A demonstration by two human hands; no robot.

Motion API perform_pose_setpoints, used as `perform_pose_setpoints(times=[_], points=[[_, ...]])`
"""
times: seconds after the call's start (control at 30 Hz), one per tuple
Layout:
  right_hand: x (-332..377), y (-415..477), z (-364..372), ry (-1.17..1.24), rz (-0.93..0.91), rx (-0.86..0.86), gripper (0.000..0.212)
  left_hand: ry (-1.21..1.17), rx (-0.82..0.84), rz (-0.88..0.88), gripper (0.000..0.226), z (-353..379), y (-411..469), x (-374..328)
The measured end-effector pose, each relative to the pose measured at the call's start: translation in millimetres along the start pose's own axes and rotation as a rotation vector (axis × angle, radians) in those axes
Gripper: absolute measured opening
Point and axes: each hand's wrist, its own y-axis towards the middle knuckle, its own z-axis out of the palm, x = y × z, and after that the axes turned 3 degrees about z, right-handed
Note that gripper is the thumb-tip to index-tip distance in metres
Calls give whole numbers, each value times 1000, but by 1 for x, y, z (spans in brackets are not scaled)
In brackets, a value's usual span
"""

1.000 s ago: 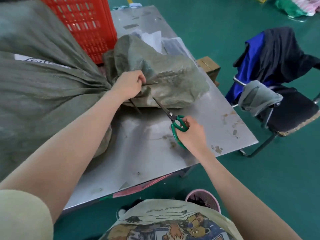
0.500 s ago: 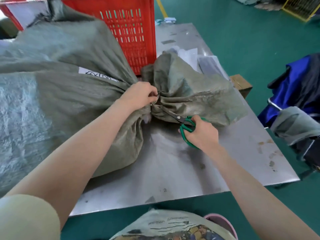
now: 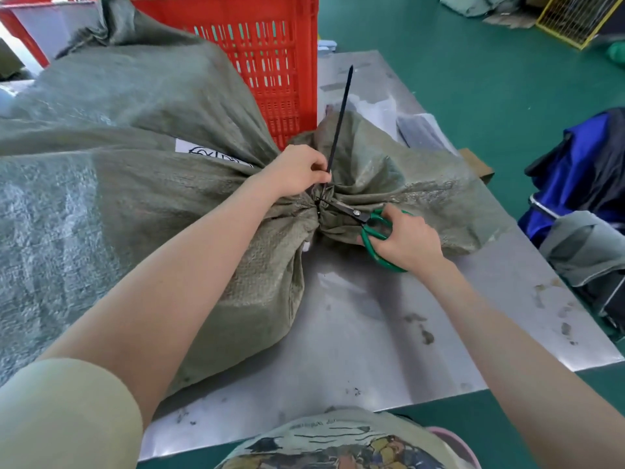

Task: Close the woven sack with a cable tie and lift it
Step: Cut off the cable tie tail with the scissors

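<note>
A big grey-green woven sack lies on its side across the metal table, its neck gathered near the middle. A black cable tie circles the neck, and its long tail sticks straight up. My left hand pinches the tail at its base, right at the neck. My right hand holds green-handled scissors, whose blades point left and reach the tie at the neck. The sack's loose top fans out to the right of the tie.
A red plastic crate stands behind the sack. Papers and a cardboard box lie beyond the sack's top. A chair draped with blue and dark clothes stands at the right. The floor is green.
My left hand has raised the tie's tail upright. The scissors have moved from the table up to the sack's neck, and my view has shifted closer and to the left.
</note>
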Motion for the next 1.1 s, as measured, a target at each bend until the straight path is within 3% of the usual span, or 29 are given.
perform_pose_setpoints(times=[0.2,0.77,0.9,1.1], points=[[4,7,0,-75,-41,-7,47,8,14,36,29,0,5,-2],[6,9,5,-1,-41,37,42,-20,8,62,24,3,8,-4],[11,7,10,-138,-68,7,56,-34,-3,57,22,4,8,-5],[16,5,12,-291,-141,-57,53,-19,-4,69,21,5,9,-5]])
